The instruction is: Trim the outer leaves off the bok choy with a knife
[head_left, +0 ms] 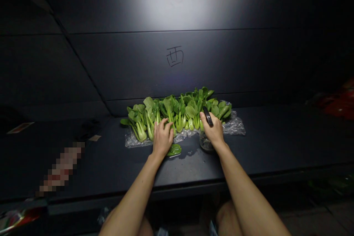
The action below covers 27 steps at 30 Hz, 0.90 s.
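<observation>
nearest to the person, on the dark grey flat table [190, 172], one loose green oval leaf [174, 150] lies just beside the left hand [163, 137], on its right side. some small water spots are between the two hands, so the surface there may be slippery, i think.

the right hand [215, 129] is wrapped around the top of a clear, rounded bottle with a curved black top part [206, 144]. its base appears to be at the table. a firm but calm grip, with the wrist straight, should be best for such a smooth wet body.

the left hand has its fingers spread and a little bent over the pale stems; whether it pinches one, i cannot tell. the row of fresh green leafy vegetables with pale stems [190, 112] is in front of both hands and reaches past them to each side. light fingertips would suit these leaves, because hard pressure could bruise them.

under the row, the crinkled transparent plastic sheet [235, 127] shows to the right of the right hand; it could slide if pulled.
</observation>
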{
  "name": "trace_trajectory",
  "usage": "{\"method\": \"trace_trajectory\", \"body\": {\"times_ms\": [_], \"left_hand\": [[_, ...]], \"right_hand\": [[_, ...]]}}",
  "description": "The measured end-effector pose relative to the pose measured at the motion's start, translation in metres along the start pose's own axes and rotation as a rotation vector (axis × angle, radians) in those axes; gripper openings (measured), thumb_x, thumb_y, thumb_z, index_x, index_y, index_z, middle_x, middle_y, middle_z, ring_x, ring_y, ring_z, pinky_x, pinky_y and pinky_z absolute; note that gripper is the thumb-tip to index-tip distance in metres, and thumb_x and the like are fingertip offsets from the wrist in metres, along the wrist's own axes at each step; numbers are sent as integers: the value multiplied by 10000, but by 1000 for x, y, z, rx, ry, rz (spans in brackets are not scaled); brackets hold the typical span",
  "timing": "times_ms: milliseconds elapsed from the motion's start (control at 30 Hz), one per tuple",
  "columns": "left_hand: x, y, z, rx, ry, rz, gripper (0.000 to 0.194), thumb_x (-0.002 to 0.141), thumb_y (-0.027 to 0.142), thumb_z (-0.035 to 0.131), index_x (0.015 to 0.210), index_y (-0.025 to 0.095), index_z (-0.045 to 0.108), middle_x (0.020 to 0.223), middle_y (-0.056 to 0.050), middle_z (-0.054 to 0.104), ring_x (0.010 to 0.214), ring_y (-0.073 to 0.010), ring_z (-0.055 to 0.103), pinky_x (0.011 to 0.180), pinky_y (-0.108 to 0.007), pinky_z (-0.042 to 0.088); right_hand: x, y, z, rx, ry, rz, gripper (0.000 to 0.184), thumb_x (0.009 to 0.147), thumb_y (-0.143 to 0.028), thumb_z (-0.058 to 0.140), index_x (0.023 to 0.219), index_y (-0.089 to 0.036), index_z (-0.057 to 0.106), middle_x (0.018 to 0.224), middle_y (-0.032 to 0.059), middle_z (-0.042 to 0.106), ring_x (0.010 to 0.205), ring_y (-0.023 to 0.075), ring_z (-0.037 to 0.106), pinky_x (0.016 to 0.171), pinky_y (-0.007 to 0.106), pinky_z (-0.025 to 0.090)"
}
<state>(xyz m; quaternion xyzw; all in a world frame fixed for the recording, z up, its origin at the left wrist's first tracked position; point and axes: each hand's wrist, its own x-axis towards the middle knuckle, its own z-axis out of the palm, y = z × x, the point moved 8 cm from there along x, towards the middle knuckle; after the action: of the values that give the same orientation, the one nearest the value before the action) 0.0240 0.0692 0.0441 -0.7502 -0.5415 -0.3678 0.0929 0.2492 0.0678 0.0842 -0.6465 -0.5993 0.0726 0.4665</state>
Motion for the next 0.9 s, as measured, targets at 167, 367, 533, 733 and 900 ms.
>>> {"method": "trace_trajectory", "body": {"times_ms": [167,367,533,733,900], "left_hand": [[-3,-2,0,3,21,17,282,926,205,466,1158,176,623,1311,-148,565,1280,-283,516,1178,-566,279],[-4,-2,2,1,44,39,276,919,194,481,1151,167,629,1311,-156,570,1286,-300,518,1176,-599,264],[-5,-4,-2,-6,51,29,278,919,190,477,1151,171,627,1311,-160,574,1296,-300,511,1171,-624,244],[-5,-11,-8,10,66,7,274,924,203,470,1135,164,640,1329,-164,568,1309,-306,501,1176,-622,234],[-6,-16,-9,19,70,-25,272,921,212,486,1135,164,646,1318,-163,577,1306,-308,505,1178,-614,238]], "right_hand": [[-2,-7,3,10,-17,-42,446,916,-589,376,780,-215,579,715,76,656,696,226,623,611,277,350],[-1,-9,9,30,-23,-62,450,918,-597,373,787,-216,574,706,72,642,710,226,616,621,275,356],[-1,-9,18,-5,-45,-35,456,931,-575,380,759,-213,597,713,75,656,694,215,612,608,271,342],[-4,-16,24,-14,-89,-43,427,936,-562,404,808,-213,615,735,68,672,709,212,627,602,261,328],[-7,-19,23,-27,-87,-19,431,936,-557,401,772,-215,605,719,69,669,701,216,622,600,265,329]]}}
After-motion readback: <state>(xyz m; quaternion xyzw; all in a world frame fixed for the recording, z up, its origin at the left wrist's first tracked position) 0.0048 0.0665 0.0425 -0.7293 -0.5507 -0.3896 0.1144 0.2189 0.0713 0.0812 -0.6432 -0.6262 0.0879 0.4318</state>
